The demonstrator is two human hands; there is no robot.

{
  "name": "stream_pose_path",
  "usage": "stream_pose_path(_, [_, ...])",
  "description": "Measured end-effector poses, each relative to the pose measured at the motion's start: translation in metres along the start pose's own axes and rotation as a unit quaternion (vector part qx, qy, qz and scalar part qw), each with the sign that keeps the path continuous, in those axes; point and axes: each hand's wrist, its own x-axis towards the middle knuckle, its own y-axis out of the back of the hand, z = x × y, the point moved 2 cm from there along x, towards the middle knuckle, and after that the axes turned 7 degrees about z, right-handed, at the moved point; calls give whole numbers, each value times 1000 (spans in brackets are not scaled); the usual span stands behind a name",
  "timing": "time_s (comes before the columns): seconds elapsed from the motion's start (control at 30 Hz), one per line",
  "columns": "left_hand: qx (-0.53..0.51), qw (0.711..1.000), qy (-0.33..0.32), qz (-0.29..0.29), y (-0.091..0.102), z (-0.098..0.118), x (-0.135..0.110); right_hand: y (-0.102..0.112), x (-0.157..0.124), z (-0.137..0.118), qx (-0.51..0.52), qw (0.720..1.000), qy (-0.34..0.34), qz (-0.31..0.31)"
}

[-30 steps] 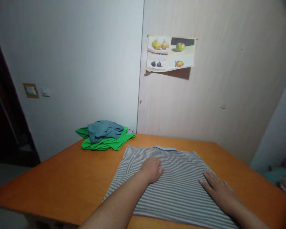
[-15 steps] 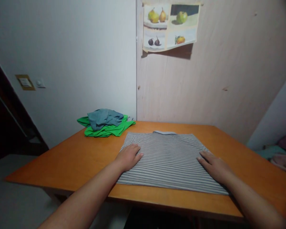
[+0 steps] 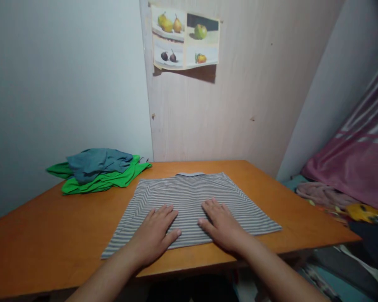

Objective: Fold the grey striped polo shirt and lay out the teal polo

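Note:
A grey-and-white striped shirt [image 3: 189, 197] with a collar lies spread flat on the wooden table [image 3: 66, 235], its collar toward the wall. My left hand [image 3: 157, 230] rests palm down on its lower left part, fingers stretched out. To the right of it, my right hand [image 3: 220, 224] also lies flat on the fabric, right of the shirt's middle, with the thumb apart from the fingers. Neither hand grips the cloth. The hands cover parts of the shirt's near edge.
A bright green garment [image 3: 113, 180] lies crumpled at the back left, with a blue-grey garment [image 3: 97, 161] heaped on top. Fruit pictures [image 3: 185, 40] hang on the wall behind. Off the table's right side are a pink curtain [image 3: 349, 163] and a pinkish cloth [image 3: 321, 195].
The camera view has swung to the right. Both hands have moved closer together over the shirt and toward its near edge, away from its two sides.

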Motion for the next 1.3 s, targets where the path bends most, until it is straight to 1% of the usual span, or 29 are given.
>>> stream_pose_path(0.03, [3, 1000, 3, -6, -4, 1, -2, -3, -2, -9, 5, 1000, 7, -15])
stream_pose_path(0.07, [10, 1000, 9, -14, -7, 1, -3, -4, -3, -15, 6, 1000, 7, -20])
stream_pose_path(0.1, [15, 1000, 15, -11, -10, -1, -3, -5, -4, -18, 8, 1000, 5, -26])
stream_pose_path(0.17, [24, 1000, 17, -3, -14, -5, -3, -4, -7, -17, 9, 999, -1, -33])
stream_pose_path(0.27, [37, 999, 16, -3, -15, -9, -4, 0, -12, -4, 9, 999, -6, -39])
stream_pose_path(0.37, [46, 999, 25, -9, -12, -11, -9, 2, -20, 21, -9, 999, -34, -28])
stream_pose_path(0.47, [46, 998, 31, -5, -7, -15, -17, 0, -31, 57, -44, 996, -82, 7])
stream_pose_path(0.6, [51, 998, 45, 4, 0, -27, -30, -2, -45, 107, -93, 985, -132, 53])
stream_pose_path(0.7, [59, 997, 56, 0, 2, -37, -38, -2, -54, 134, -111, 980, -154, 66])
stream_pose_path(0.8, [62, 996, 64, 0, 5, -44, -44, -2, -60, 151, -116, 977, -169, 66])
stream_pose_path(0.93, [60, 995, 74, -2, 8, -52, -52, -2, -65, 167, -124, 972, -185, 75])
stream_pose_path(1.03, [54, 995, 82, 3, 11, -55, -57, -1, -68, 177, -131, 970, -191, 77])
stream_pose_path(1.1, [52, 994, 92, -3, 14, -55, -61, 0, -70, 184, -138, 969, -194, 66])
stream_pose_path(1.2, [50, 991, 119, -26, 21, -53, -67, -4, -75, 202, -158, 969, -182, 48])
stream_pose_path(1.27, [46, 989, 137, -35, 26, -52, -71, -10, -79, 218, -158, 973, -159, 60])
stream_pose_path(1.3, [45, 988, 145, -35, 29, -53, -73, -13, -80, 226, -152, 974, -139, 90])
